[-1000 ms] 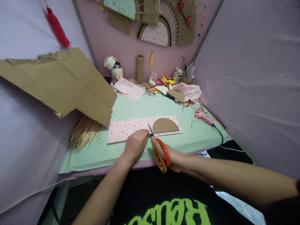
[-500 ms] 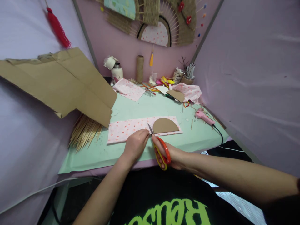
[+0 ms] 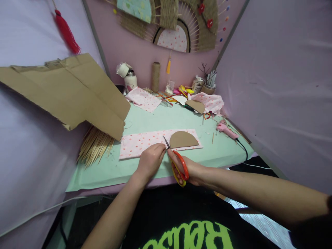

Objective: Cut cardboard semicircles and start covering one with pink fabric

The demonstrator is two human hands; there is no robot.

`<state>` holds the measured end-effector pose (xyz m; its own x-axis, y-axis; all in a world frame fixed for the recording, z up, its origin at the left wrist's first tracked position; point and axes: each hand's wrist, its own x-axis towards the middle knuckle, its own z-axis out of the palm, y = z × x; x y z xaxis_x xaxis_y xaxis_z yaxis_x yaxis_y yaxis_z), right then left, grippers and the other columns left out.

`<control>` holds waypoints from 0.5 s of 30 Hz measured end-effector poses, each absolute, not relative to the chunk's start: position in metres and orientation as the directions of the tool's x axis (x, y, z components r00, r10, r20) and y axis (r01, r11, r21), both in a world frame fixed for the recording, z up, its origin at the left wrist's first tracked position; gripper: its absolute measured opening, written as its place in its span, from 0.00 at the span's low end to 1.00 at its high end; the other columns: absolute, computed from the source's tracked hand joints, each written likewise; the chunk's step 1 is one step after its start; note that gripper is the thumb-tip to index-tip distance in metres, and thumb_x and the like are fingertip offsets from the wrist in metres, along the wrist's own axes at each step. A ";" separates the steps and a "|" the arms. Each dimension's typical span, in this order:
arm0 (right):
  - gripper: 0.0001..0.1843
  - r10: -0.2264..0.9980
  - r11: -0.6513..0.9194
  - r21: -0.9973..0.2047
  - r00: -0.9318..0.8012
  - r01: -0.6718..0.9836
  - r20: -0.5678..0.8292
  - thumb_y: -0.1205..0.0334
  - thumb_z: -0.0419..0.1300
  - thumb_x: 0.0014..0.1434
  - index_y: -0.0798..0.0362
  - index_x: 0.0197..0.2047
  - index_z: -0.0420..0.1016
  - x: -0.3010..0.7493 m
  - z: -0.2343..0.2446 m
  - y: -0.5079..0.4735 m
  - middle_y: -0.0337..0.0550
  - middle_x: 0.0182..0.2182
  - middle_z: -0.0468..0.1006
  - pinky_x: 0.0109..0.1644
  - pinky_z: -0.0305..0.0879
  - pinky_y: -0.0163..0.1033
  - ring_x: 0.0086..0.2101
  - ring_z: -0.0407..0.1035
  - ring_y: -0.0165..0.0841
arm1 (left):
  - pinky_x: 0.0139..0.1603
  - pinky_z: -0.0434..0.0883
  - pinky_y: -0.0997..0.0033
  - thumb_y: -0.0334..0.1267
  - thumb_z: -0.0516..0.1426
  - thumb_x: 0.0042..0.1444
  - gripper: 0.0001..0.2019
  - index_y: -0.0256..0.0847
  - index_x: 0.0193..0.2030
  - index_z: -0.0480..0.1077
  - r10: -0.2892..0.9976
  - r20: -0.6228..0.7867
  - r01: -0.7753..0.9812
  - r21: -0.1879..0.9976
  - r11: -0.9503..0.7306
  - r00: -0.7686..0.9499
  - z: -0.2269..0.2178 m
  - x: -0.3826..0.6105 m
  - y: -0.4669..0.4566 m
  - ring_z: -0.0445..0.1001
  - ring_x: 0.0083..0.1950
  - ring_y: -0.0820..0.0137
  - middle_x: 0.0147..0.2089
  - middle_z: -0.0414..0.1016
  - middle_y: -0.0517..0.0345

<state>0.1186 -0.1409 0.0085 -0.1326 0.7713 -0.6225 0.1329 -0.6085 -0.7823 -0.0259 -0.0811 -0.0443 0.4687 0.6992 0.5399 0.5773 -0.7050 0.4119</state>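
Note:
A strip of pink dotted fabric (image 3: 140, 143) lies across the near part of the table. On its right end rests a half-round piece of brown cardboard (image 3: 184, 139). My left hand (image 3: 152, 158) pinches the fabric's near edge, its fingertips beside the scissor blades. In my right hand (image 3: 190, 169) are scissors (image 3: 184, 166) with red and yellow handles. Their blades point away from me, over the fabric just left of the cardboard. How far the blades have cut into the cloth is hidden by my fingers.
A large brown cardboard sheet (image 3: 77, 90) leans at the left over a bundle of thin wooden sticks (image 3: 95, 147). A pink glue gun (image 3: 227, 130) with a black cord lies right. Behind stand a twine spool (image 3: 155, 76), a white bottle (image 3: 130, 80) and more dotted cloth (image 3: 145, 99).
The scissor handles have drawn slightly closer together in my right hand. My left hand keeps its place on the fabric. The whole view has shifted a little.

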 end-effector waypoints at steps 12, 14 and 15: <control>0.31 0.703 -0.695 -0.714 -0.131 0.088 -0.700 0.30 0.45 0.61 0.52 0.29 0.60 0.119 0.019 -0.137 0.29 0.12 0.59 0.14 0.56 0.30 0.11 0.55 0.25 | 0.46 0.73 0.66 0.30 0.52 0.63 0.07 0.39 0.40 0.72 0.704 0.530 0.541 0.455 -0.707 0.473 -0.042 -0.026 -0.082 0.78 0.43 0.66 0.42 0.80 0.52; 0.32 0.685 -0.714 -0.695 -0.123 0.080 -0.718 0.29 0.45 0.60 0.52 0.28 0.60 0.119 0.020 -0.135 0.29 0.12 0.58 0.14 0.56 0.30 0.11 0.55 0.25 | 0.46 0.73 0.67 0.30 0.52 0.64 0.07 0.39 0.41 0.72 0.704 0.535 0.537 0.461 -0.706 0.467 -0.042 -0.026 -0.082 0.78 0.43 0.66 0.42 0.80 0.53; 0.32 0.677 -0.723 -0.687 -0.118 0.077 -0.726 0.29 0.46 0.60 0.52 0.28 0.60 0.118 0.020 -0.134 0.29 0.12 0.58 0.14 0.57 0.30 0.12 0.55 0.25 | 0.46 0.73 0.67 0.30 0.52 0.63 0.07 0.39 0.41 0.72 0.704 0.536 0.535 0.463 -0.707 0.466 -0.042 -0.026 -0.082 0.78 0.43 0.66 0.42 0.80 0.53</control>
